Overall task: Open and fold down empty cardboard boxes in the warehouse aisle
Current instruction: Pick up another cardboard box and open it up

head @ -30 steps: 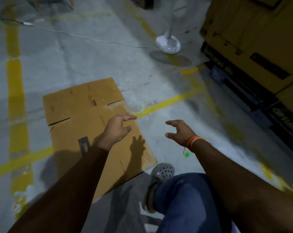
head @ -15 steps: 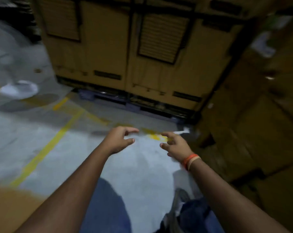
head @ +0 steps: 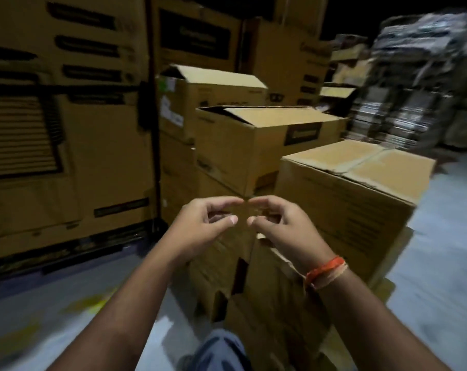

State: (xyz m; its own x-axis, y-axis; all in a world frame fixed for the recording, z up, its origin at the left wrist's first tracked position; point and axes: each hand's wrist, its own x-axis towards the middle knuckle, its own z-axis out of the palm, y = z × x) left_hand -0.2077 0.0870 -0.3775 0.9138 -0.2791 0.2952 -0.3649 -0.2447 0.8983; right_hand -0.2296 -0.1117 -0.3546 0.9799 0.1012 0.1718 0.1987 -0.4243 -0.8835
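Dim aisle — pale grey concrete floor [head: 53, 341] (a yellow smear [head: 90, 303] on it), dark bundled stacks [head: 414, 89] far right.

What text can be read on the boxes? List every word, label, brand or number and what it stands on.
None reads clearly.
Dark label on the open box: printed, too blurred.
White sticker on the rear open box: marks, illegible.
Black panels on the stacked cartons: blurred.
Both hands, left hand and right hand, hold nothing.

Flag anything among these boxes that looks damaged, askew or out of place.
The closed box on the right has scuffed, torn paper along its top seam. The open box behind it has one flap propped up at a slant. Low in front, a crumpled box leans with gaps between its panels. Both hands hold nothing.
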